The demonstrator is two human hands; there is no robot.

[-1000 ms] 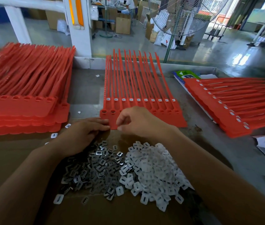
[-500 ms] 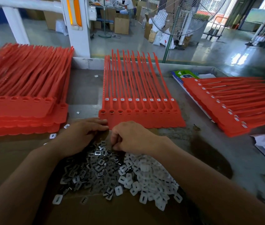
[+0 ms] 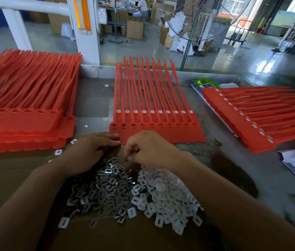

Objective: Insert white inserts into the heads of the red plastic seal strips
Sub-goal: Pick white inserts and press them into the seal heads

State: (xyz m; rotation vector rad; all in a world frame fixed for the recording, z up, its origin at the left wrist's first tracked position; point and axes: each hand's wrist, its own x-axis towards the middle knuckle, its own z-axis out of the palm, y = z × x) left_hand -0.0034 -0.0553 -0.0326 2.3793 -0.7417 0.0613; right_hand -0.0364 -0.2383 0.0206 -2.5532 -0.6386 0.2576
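Bare hands work side by side, close but not touching.
The left hand (image 3: 92, 151) lies palm down, its fingers straight and together, pointing toward the right hand (image 3: 152, 151). The right hand is knuckles up with its fingers curled under, thumb and forefinger tips drawn together and aimed downward; whether they pinch anything cannot be told. Both bare forearms reach in from the lower corners.

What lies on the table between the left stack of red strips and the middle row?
In the head view, mostly bare grey table, with a stray white insert and a nearer one.
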